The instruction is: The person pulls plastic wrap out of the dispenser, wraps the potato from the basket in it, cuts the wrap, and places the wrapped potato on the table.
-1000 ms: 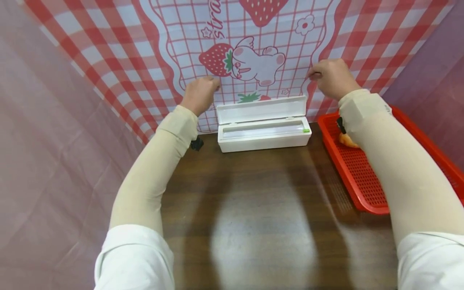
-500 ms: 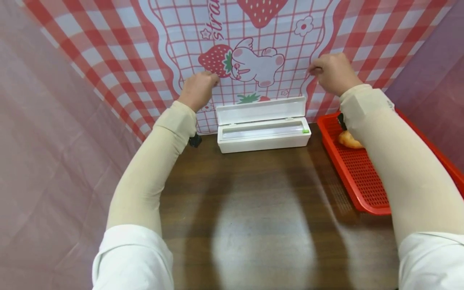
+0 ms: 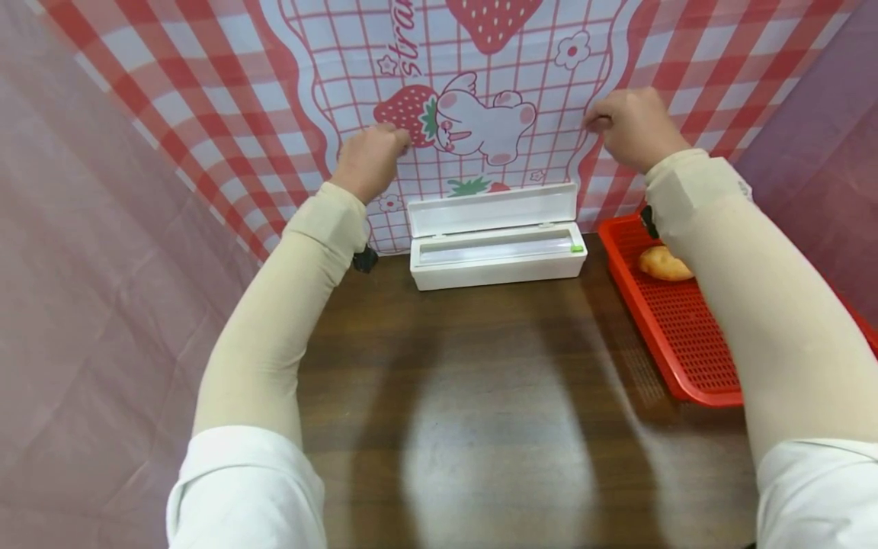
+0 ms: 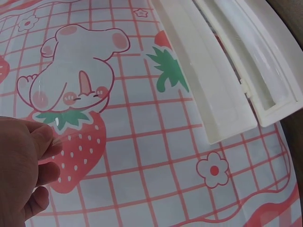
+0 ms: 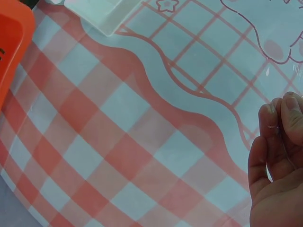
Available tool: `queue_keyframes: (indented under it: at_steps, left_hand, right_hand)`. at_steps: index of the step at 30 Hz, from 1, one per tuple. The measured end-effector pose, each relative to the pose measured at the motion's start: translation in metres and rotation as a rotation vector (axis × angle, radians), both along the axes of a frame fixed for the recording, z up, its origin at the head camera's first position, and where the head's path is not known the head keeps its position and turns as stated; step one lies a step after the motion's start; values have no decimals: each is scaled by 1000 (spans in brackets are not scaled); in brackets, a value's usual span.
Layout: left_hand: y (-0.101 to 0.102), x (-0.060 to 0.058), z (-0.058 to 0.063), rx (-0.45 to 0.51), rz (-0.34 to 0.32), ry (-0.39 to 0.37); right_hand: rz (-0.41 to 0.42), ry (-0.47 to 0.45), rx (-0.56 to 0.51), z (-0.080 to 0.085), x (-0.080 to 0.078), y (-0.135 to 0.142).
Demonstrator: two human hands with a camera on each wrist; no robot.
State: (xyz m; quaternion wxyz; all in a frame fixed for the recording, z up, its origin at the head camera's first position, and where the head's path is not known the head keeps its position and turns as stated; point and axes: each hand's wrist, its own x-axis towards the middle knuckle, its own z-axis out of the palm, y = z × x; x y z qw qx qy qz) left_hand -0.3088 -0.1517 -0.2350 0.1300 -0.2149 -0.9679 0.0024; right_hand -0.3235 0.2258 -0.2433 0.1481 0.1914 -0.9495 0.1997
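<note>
Nearest, sleeves: white cloth sleeves (image 3: pixel 247 488) over beige fabric arm covers (image 3: pixel 264 358), the sleeves cut off by the lower edge.
Tabletop: dark brown wood-grain tabletop (image 3: pixel 446 328); glare washes out its near middle.
Basket, right: red plastic basket with a perforated floor (image 3: pixel 647 320), partly hidden under the right arm. A rounded golden-brown lump (image 3: pixel 664 264) lies in it near the arm; exactly what it is cannot be told.
Box: long white plastic box (image 3: pixel 501 273) at the far side of the tabletop, hinged lid (image 3: pixel 497 210) raised, small green tab (image 3: pixel 576 248) at its right end. Its glossy contents are hard to make out.
Left hand: left hand (image 3: pixel 370 160) beyond the box, thumb and forefinger pinched on a thin clear plastic film (image 4: pixel 57 140); the left wrist view crops the hand.
Right hand: right hand (image 3: pixel 634 130), level with the other and well apart, thumb against fingertips in a narrow pinch on the film, cropped at the right wrist view's edge.
Film: at the fingertips, before the cloth; only glints show, its outline untraceable.
Cloth, farthest: red-and-white checked cloth with strawberry print (image 3: pixel 507 84), lettering cut off at the top.
</note>
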Motion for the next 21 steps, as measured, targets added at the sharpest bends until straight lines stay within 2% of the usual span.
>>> queue_keyframes:
  at_steps: [5,12,21]
  left_hand:
    - [3,1,6,10,9,-4]
    - [3,2,13,23,-4,21]
    - [4,2,21,19,4,0]
  right_hand:
    - [0,20,6,5,-1,1]
    - [-25,-38,2,11,2,1]
    - [-29,-38,-7,18,2,1]
